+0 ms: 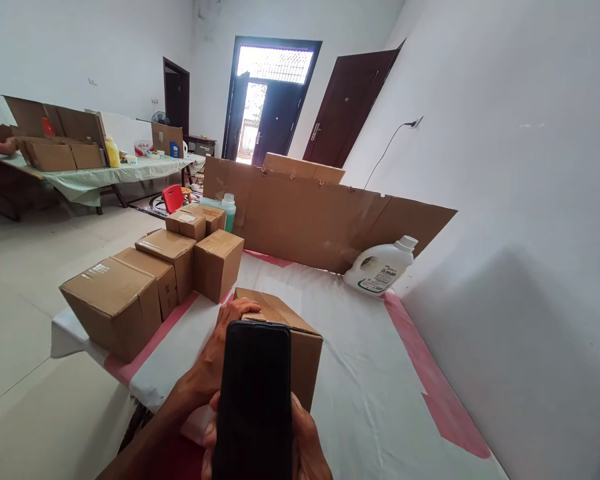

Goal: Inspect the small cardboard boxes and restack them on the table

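A dark phone with a black screen [253, 393] stands upright close in front of me. My right hand [307, 433] is closed around it, thumb at its right edge and fingertips at its left. Behind the phone, a cardboard box [307, 357] rests on the covered table, partly hidden. My left hand [235, 315] lies over the top left of this box, its fingers bent onto it and partly covered by the phone. To the left, several closed cardboard boxes [111, 287] stand in a row along the table edge.
A cardboard panel [300, 213] stands across the far side of the white-covered table [353, 373]. A white jug [380, 270] stands at the right, near the wall. A green-liquid bottle [229, 212] stands behind the boxes. Another person's hand [7, 147] shows at a far-left table.
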`<state>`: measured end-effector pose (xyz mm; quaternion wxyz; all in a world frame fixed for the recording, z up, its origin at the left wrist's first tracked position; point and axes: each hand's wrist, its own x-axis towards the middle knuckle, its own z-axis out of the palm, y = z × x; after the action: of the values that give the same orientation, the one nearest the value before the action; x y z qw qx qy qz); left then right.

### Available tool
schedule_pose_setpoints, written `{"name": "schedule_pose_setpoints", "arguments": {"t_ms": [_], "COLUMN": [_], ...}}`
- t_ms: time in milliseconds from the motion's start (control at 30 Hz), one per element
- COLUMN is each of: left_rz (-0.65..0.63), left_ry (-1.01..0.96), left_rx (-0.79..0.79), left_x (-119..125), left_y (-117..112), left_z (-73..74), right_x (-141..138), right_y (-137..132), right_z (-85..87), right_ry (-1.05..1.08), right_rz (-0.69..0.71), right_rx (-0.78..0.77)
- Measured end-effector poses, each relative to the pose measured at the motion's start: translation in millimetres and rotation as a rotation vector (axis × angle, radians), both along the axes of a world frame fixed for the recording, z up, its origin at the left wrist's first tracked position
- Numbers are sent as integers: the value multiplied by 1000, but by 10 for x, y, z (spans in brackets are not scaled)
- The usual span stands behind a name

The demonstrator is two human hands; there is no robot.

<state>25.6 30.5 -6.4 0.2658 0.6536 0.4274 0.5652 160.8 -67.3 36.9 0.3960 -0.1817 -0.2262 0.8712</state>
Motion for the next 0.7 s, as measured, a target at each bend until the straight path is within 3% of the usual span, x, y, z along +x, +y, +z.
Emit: {"name": "schedule_pose_setpoints", "arguments": {"t_ms": [100, 333, 433, 567, 700], "left_rz": [-50, -62, -56, -71, -57], "left_ry": [31, 71, 71, 80, 103], "left_rx": [68, 99, 98, 114, -42], "left_x": [-31, -44, -37, -21, -8], "left_y": [-38, 114, 116, -6, -122], "left_z": [56, -104, -107, 47, 282], "right_x": [11, 60, 58, 73, 258], "right_y": [13, 25, 17, 34, 56], "right_z": [48, 83, 73, 56, 97], "right_ry": [15, -8, 12, 54, 55], "right_rz": [-38, -36, -50, -57, -157], "right_rx": [1, -22, -9, 36, 30]}}
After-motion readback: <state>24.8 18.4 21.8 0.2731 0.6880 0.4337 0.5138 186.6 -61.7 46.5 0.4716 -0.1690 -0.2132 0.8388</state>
